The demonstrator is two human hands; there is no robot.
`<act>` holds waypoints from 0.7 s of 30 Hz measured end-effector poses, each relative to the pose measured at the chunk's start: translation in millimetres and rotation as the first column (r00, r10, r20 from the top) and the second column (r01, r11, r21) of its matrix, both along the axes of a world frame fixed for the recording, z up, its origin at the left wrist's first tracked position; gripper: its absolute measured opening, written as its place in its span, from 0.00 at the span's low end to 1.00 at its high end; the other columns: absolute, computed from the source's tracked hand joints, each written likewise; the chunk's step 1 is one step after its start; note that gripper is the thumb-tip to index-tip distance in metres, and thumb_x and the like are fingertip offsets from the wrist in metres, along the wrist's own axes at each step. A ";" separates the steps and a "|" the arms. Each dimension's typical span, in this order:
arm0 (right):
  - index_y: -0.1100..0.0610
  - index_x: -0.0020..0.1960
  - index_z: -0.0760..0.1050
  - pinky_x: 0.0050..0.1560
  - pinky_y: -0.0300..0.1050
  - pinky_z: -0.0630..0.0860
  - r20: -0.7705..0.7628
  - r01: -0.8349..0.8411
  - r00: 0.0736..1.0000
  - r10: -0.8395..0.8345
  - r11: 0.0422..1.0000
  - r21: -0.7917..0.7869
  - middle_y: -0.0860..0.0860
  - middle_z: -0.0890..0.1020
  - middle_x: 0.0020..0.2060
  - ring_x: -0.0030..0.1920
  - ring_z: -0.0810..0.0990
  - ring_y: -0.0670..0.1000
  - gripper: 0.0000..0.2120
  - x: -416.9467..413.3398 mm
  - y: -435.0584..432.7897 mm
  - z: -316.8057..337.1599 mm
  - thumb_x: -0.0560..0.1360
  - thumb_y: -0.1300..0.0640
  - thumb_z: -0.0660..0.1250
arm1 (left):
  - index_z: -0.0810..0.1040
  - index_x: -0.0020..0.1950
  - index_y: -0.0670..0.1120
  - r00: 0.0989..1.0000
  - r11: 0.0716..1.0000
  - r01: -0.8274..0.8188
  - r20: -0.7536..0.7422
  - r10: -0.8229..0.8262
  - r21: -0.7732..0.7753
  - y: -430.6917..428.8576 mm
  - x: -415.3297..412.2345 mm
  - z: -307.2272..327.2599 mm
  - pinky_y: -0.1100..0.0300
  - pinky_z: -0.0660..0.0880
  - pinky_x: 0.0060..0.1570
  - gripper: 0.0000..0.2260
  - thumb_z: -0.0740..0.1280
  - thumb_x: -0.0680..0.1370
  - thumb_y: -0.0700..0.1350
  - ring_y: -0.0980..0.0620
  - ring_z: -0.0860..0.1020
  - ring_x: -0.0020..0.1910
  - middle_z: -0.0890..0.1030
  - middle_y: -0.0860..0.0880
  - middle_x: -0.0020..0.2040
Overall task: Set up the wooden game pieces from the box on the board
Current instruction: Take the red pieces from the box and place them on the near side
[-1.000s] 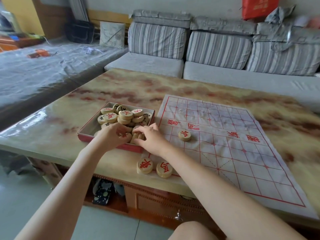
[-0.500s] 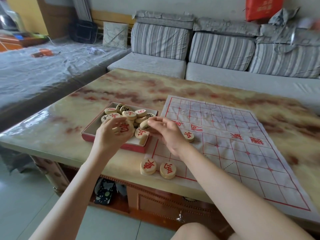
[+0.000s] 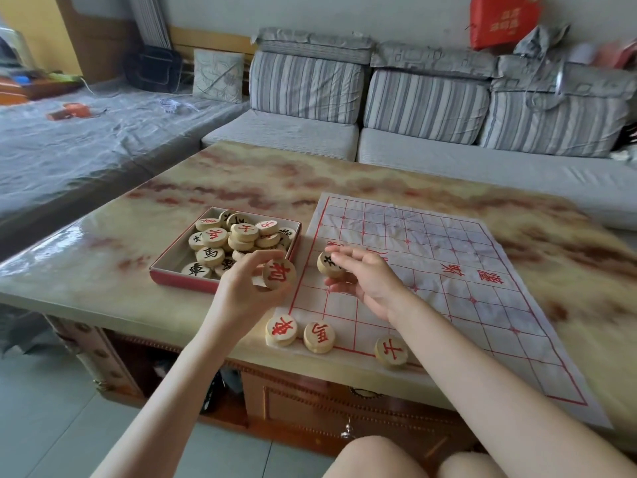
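A red-marked piece (image 3: pixel 279 274) was pinched between the curled fingers and thumb of the left hand (image 3: pixel 241 291), and a black-marked piece (image 3: pixel 329 264) likewise in the right hand (image 3: pixel 365 281). Just beyond the left grip lay the box (image 3: pixel 179 281) of pieces. Beneath the right lay the board (image 3: pixel 448 270), with three placed pieces (image 3: pixel 319 336) nearer the person.
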State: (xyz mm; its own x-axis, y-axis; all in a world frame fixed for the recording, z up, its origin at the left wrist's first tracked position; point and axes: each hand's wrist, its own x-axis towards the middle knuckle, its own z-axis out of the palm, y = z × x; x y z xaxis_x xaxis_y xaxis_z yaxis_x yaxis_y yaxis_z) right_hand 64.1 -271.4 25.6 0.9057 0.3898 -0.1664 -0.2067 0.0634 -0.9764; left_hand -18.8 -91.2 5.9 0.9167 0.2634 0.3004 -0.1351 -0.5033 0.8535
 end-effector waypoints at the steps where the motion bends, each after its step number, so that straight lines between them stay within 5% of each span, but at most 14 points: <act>1: 0.61 0.58 0.74 0.34 0.38 0.79 -0.015 -0.022 1.000 0.022 1.000 0.022 0.57 0.80 0.44 0.33 0.81 0.51 0.11 -0.8 -4.8 -0.3 0.76 0.64 0.64 | 0.77 0.57 0.53 1.000 1.000 0.007 0.002 -0.007 -0.011 -1.9 -1.0 -0.9 0.66 0.77 0.47 0.20 0.74 0.67 0.40 0.59 0.78 0.51 0.80 0.54 0.51; 9: 0.58 0.60 0.74 0.39 0.36 0.79 0.064 -0.026 0.997 0.036 0.988 -0.155 0.58 0.78 0.57 0.49 0.80 0.51 0.23 -9.2 -44.7 -4.5 0.67 0.70 0.72 | 0.76 0.57 0.55 0.995 0.992 0.090 -0.027 -0.093 -0.090 -14.8 -3.1 -6.4 0.56 0.80 0.48 0.23 0.75 0.66 0.37 0.50 0.80 0.49 0.81 0.52 0.51; 14: 0.56 0.63 0.72 0.39 0.41 0.79 0.212 0.071 0.977 0.006 0.931 -0.357 0.55 0.78 0.56 0.43 0.82 0.50 0.25 -6.8 -72.6 -10.3 0.68 0.64 0.73 | 0.73 0.62 0.53 0.994 0.994 0.088 -0.057 -0.092 -0.062 -34.8 2.3 -3.1 0.68 0.77 0.45 0.28 0.76 0.65 0.40 0.56 0.79 0.50 0.79 0.54 0.52; 21: 0.54 0.64 0.71 0.41 0.42 0.81 0.264 0.184 0.962 -0.075 0.888 -0.421 0.51 0.77 0.57 0.45 0.83 0.51 0.24 -4.1 -119.5 -13.2 0.69 0.59 0.73 | 0.76 0.55 0.53 0.976 0.981 0.188 -0.124 -0.180 0.054 -69.4 10.4 -1.5 0.67 0.76 0.46 0.22 0.77 0.64 0.44 0.59 0.78 0.48 0.80 0.54 0.49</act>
